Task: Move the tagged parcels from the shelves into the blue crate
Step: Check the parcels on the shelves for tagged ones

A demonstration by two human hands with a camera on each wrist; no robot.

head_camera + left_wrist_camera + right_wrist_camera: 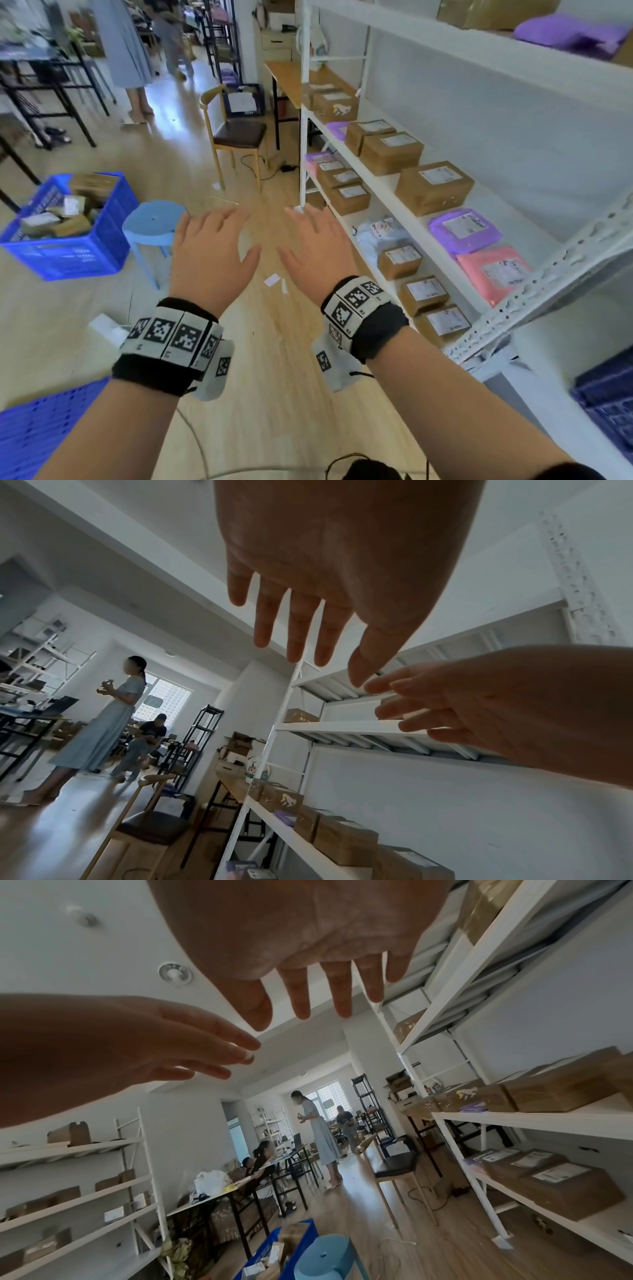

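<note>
Hovering spread and empty, both hands [263, 250] risk knocking a neighbouring parcel [434, 186] off the shelf's [404, 219] front edge when reaching in.

Parcel stockroom: white shelves [404, 205] of labelled cardboard boxes [434, 186].

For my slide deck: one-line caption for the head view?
Both hands, left and right, open and empty between blue crate and parcel shelves.

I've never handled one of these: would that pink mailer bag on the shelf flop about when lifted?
Probably floppy: the pink mailer bag lies flat and looks like thin plastic film, unlike the boxes. It likely sags if gripped at one edge. Its glossy surface may be slippery.
</note>
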